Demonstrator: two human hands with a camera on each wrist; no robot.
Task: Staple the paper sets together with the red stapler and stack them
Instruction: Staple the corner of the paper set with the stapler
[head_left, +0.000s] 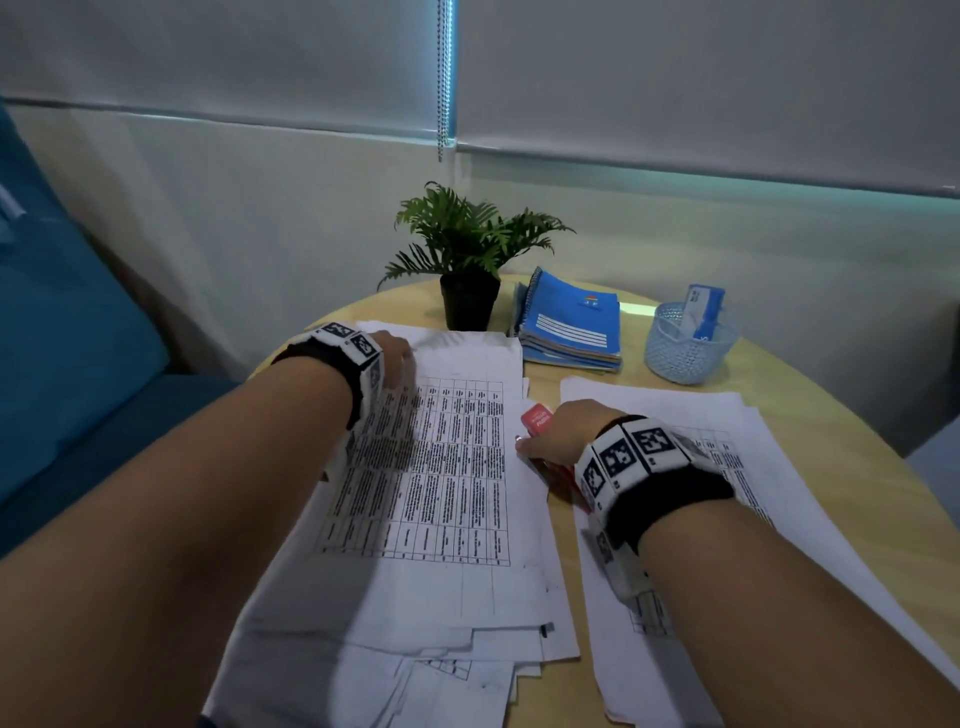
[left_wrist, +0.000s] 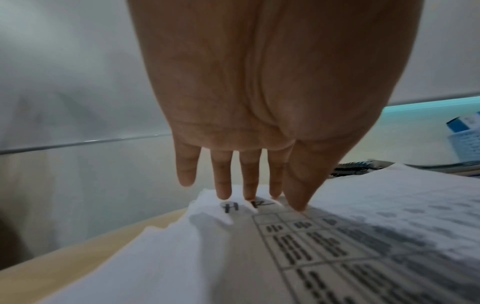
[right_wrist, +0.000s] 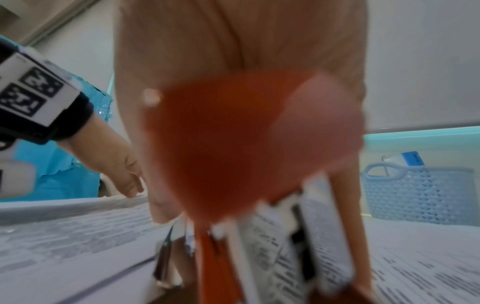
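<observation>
1. Red stapler (head_left: 535, 422) sits between two spreads of paper near the middle of the round wooden table (head_left: 810, 415); the right hand (head_left: 558, 434) wraps over it, fingers curled around its body. The right wrist view is blurred, showing red filling the palm.
2. Left paper pile (head_left: 441, 493), printed with tables, lies loosely fanned; the left hand (left_wrist: 259, 102) rests on its far corner with fingers straight and slightly spread, tips touching the top sheet beside handwritten letters.
3. Right paper pile (head_left: 727, 467) lies under the right forearm, partly hidden by it and the marker-covered wristband.
4. Behind the papers stand a small potted plant (head_left: 467, 249), a stack of blue spiral notebooks (head_left: 571, 327) and a pale blue woven basket (head_left: 685, 345) holding a small blue-and-white box.
5. Beyond the table hang pale roller blinds with a bead chain; a blue upholstered seat sits at far left.
</observation>
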